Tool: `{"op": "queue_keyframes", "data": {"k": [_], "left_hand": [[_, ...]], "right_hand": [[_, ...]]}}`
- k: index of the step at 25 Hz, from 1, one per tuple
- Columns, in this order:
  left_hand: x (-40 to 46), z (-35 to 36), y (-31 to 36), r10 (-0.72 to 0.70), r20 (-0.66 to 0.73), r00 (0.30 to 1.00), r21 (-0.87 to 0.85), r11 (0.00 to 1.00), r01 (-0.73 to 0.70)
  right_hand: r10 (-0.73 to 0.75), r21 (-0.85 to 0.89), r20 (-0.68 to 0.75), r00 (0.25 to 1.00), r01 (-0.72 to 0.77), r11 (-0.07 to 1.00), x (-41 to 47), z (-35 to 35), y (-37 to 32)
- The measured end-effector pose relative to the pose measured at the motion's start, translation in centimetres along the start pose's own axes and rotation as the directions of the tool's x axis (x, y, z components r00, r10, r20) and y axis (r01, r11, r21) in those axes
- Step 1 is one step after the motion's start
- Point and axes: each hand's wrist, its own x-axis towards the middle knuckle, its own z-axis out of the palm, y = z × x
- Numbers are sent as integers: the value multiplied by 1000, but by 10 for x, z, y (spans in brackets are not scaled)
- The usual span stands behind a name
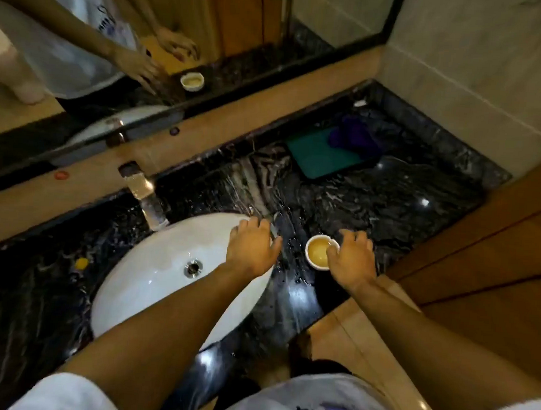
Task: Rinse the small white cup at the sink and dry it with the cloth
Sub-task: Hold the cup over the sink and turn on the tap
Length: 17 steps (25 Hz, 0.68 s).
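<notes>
In the head view, a small white cup (pixel 319 251) is seen standing upright on the dark marbled counter (pixel 374 209), just right of the white oval sink (pixel 162 261). Yellowish liquid is held inside the cup. The right hand (pixel 351 261) is laid against the cup's right rim, with fingers curled on it; whether the cup is firmly clamped cannot be told. The left hand (pixel 253 245) is spread open and empty, resting over the sink's right edge. A chrome faucet (pixel 145 196) is mounted behind the sink. Farther back on the counter, a purple cloth (pixel 354 135) is lying partly on a green mat (pixel 317 157). The cup and hands are reflected in the mirror (pixel 146 36) above.
</notes>
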Motion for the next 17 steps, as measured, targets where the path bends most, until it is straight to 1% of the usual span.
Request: {"op": "queue_keyframes", "data": {"k": [2, 3, 4, 6, 9, 12, 15, 17], "left_hand": [[13, 14, 16, -7, 80, 997, -113, 993, 16], [18, 23, 24, -22, 118, 993, -175, 984, 43], [23, 28, 33, -46, 173, 984, -210, 974, 83], [30, 42, 47, -82, 236, 968, -283, 947, 149], [37, 54, 62, -128, 281, 951, -369, 901, 230], [40, 62, 73, -198, 328, 924, -413, 849, 329], [43, 71, 77, -240, 363, 900, -457, 796, 396], [45, 76, 78, -268, 387, 882, -471, 765, 439]], "right_hand": [[84, 76, 39, 996, -87, 993, 14, -1, 16], [97, 104, 66, 993, -104, 989, 22, 3, 28], [105, 128, 105, 989, -119, 985, 28, 3, 34], [119, 181, 170, 978, -150, 972, 37, 9, 42], [100, 241, 233, 967, -157, 958, 48, 16, 47], [50, 253, 265, 963, -120, 960, 51, 19, 45], [5, 244, 267, 964, -72, 967, 53, 22, 49], [6, 249, 259, 966, -73, 966, 55, 25, 51]]}}
